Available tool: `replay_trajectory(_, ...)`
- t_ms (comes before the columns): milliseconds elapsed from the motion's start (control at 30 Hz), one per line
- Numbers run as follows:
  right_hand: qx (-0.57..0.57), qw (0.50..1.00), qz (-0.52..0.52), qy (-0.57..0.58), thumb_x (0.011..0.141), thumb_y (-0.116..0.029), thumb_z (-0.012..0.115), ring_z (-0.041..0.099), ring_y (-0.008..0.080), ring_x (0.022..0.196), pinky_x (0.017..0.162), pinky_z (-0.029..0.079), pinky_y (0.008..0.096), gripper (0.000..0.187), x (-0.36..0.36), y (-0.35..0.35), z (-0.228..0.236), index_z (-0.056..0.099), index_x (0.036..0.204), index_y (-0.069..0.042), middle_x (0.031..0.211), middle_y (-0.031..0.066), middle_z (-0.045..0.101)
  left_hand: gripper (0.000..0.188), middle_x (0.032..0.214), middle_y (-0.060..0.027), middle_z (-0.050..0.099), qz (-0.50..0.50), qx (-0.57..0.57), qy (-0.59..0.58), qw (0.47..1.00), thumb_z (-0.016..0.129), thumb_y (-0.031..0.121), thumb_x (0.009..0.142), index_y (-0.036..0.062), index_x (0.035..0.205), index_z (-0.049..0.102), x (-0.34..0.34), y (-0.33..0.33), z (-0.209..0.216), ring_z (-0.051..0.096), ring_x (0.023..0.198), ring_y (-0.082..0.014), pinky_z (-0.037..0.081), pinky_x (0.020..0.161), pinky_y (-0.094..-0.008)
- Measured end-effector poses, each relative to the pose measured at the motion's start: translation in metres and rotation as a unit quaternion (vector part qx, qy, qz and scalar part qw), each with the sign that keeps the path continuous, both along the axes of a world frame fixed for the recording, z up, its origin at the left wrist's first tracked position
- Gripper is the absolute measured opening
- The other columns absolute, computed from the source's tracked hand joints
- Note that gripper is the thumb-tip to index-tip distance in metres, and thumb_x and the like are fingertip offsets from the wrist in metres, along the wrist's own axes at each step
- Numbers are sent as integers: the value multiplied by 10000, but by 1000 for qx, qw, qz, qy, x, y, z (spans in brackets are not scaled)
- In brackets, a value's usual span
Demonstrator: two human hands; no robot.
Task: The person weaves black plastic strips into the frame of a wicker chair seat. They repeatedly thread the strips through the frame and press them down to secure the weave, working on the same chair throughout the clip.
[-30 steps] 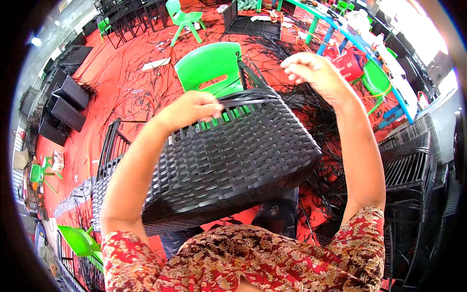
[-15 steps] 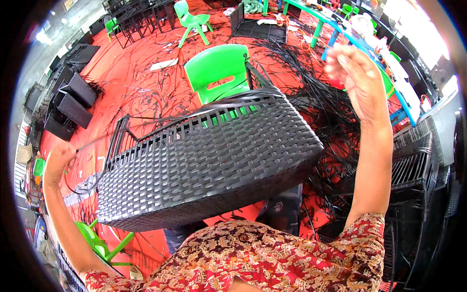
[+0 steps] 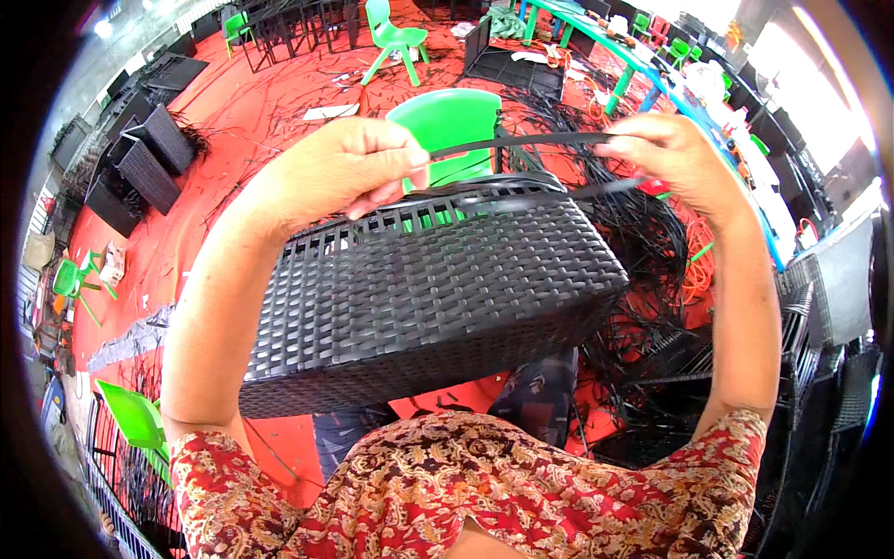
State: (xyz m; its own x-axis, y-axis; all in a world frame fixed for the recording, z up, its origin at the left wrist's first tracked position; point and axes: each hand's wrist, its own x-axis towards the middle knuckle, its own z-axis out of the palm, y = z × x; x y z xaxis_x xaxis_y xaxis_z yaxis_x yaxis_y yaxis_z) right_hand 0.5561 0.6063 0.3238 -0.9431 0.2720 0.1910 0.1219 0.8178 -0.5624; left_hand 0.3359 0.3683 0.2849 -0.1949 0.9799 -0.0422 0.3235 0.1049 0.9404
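Observation:
Across my lap lies a black woven wicker panel piece [image 3: 438,279], its body covered in flat weave and its far edge showing bare upright strips. A black flat strip [image 3: 521,142] stretches between my hands above that far edge. My left hand [image 3: 358,172] pinches one part of it, over the left half of the wicker piece. On the right, my right hand [image 3: 666,158] grips the strip between thumb and fingers. A second length of strip, blurred, runs below the first toward my right hand. Behind the wicker piece stands a green plastic chair [image 3: 456,116].
Loose black strips [image 3: 643,233] are heaped on the red floor [image 3: 251,177] to the right. A long blue-green table [image 3: 643,65] with clutter runs along the far right. Woven furniture pieces [image 3: 149,168] stand at left. Another green chair [image 3: 135,415] is near my left elbow.
My left hand has swung from the far left inward over the wicker piece. My right hand has lowered slightly and now pinches the strip, which spans both hands.

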Motion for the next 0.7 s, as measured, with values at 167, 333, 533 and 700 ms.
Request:
replay_trajectory(167,32,984,-165,-52,835,-232,600,538,98,715,673,438,256,236,56,76,-13,663,851,-5,771,15,608,237,587,36,482,-17,-23,51,998,535,264,889,56,799,605,-7,24,-38,425,488,-33,352,433,-185)
replay_trajectory(333,-24,962,-246,-112,824,-197,601,564,115,779,732,449,269,214,120,154,-39,652,849,9,835,30,627,261,577,33,487,-34,-33,81,996,536,291,883,60,786,608,-4,63,-63,423,447,-44,350,406,-200)
replay_trajectory(533,246,958,-92,120,823,-134,573,596,164,925,826,451,328,343,70,88,-45,548,1155,-46,932,107,649,228,578,13,511,-46,-16,144,988,554,303,846,91,824,636,31,124,-80,453,444,-69,377,402,-223)
replay_trajectory(700,-55,987,75,129,867,-185,562,593,136,704,649,479,281,338,-19,-2,-74,532,1174,-46,805,104,630,192,594,13,524,-78,59,111,989,565,255,837,79,823,640,61,145,-42,463,468,-69,381,413,-230)
